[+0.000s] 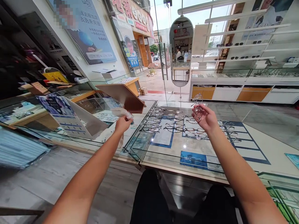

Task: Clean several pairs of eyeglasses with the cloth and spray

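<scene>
Glasses held up over the bench, centre right of the frame.
The right hand (206, 117) grasps the clear-lensed glasses (198, 112); the left hand (123, 125) pinches a pale wrap (120, 112), near the brown board (127, 97). Between the eyewear rows (174, 119) and the bench's (163, 153) front edge lies a strip, bare but for a blue card (193, 159). The right forearm hides some rows; the glasses' thin outline blurs, and fingers cover part of the wrap.

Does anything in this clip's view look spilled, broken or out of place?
Nothing looks spilled or broken. The rows of glasses lie fairly orderly on the glass counter, and the calendar stands propped. Only the left-hand display's far end looks cluttered, with a yellow item among loose things.
</scene>
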The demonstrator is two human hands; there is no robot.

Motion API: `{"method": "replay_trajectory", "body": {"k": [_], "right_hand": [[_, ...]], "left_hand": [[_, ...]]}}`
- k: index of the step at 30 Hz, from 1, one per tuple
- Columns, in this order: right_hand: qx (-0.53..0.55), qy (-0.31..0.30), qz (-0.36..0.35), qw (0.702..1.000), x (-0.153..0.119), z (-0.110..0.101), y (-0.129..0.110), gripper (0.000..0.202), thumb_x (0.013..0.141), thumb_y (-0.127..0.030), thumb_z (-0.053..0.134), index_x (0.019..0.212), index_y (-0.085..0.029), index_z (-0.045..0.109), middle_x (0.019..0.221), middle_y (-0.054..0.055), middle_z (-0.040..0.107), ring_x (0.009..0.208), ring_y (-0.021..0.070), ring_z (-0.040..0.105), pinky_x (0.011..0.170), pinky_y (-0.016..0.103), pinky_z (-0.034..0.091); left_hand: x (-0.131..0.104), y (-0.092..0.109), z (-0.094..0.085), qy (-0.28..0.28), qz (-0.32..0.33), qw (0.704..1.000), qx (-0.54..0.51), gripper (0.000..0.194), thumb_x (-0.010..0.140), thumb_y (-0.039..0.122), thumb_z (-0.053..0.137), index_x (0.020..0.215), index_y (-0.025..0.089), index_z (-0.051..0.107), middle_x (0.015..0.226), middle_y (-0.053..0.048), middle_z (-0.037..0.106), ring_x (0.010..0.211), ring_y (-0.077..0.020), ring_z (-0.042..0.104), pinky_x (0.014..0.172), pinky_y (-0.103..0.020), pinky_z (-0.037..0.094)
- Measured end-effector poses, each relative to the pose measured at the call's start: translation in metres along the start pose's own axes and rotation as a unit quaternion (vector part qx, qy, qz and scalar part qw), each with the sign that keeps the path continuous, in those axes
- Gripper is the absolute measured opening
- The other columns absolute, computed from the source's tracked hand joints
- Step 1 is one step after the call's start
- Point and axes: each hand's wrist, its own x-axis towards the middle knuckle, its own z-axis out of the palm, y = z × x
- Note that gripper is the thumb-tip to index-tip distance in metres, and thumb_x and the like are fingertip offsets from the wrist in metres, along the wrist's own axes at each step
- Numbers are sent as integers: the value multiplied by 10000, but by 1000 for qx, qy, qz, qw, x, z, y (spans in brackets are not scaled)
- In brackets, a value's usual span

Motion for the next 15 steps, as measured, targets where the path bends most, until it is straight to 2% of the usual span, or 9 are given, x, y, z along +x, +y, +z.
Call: {"method": "replay_trajectory", "body": {"k": [5,9,13,15], "right_hand": [[-3,14,-2,1000,-3,3,-1,83,867,-169,778,858,-212,708,839,33,834,753,181,810,644,281,705],[-12,9,-4,1000,-4,3,-2,85,856,-180,793,867,-207,713,853,30,831,759,176,806,648,282,706],[-15,0,-8,1000,-4,0,-2,93,845,-200,805,873,-214,717,866,23,828,771,178,808,651,282,707],[-18,-3,-10,1000,-3,-2,-1,106,833,-208,817,876,-216,720,876,25,829,781,181,812,659,283,709]], "left_hand": [[-4,1,3,-10,8,1000,8,365,906,437,640,1123,169,759,1136,-153,839,1106,-343,764,878,-350,532],[-11,-1,-2,-19,18,1000,17,416,872,418,697,1198,166,749,1190,-133,833,1106,-321,768,897,-333,544],[-18,-19,-29,-2,-1,998,56,495,894,339,666,1356,163,681,1335,-152,782,1156,-317,751,958,-354,549],[-23,-35,-49,1,-29,995,95,445,898,312,662,1313,156,693,1313,-183,772,1210,-362,725,991,-398,541]]}}
